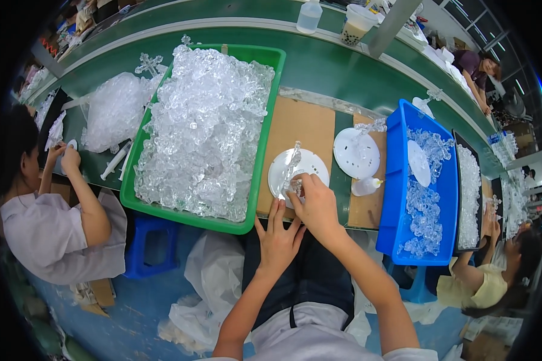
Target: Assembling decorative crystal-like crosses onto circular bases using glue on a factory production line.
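Note:
A round white plastic disc (310, 163) with small holes lies on the brown cardboard in front of me. On it stands a clear plastic branched piece (294, 157). My right hand (317, 206) is closed in a pinch on the clear piece, low down over the disc; its fingertips partly hide the spot. With fingers stretched out and apart, my left hand (277, 237) rests its fingertips at the disc's near edge. Just to the right lies a second white disc (344, 157) bearing another clear piece (372, 126). A small white squeeze bottle (365, 186) lies next to that disc.
A green bin (256, 207) heaped with clear pieces stands left; a blue bin (393, 180) with clear pieces and a white disc stands right. A bottle (309, 17) and a drink cup (356, 25) sit on the far ledge. Co-workers sit on both sides.

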### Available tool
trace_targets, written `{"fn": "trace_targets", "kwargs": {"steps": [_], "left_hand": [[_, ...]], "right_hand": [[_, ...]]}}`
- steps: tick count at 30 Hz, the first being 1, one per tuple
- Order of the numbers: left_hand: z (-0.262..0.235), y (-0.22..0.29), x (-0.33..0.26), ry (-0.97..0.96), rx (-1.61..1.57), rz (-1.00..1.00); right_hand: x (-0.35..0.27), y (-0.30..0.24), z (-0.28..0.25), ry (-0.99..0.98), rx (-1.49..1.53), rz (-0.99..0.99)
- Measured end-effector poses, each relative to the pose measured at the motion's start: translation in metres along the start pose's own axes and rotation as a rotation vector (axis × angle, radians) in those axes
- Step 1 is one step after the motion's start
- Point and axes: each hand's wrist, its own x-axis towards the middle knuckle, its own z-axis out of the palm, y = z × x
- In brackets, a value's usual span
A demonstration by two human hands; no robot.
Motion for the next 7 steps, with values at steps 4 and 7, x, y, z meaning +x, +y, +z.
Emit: {"fn": "trace_targets", "kwargs": {"steps": [4, 7], "left_hand": [[0.0039, 0.0009, -0.0036, -0.030, 0.071, 0.011], [0.0056, 0.0016, 0.0001, -0.019, -0.013, -0.028]], "right_hand": [[-0.0097, -0.0012, 0.0069, 0.061, -0.109, -0.085], [-0.0109, -0.0010, 0.0083, 0.083, -0.088, -0.020]]}}
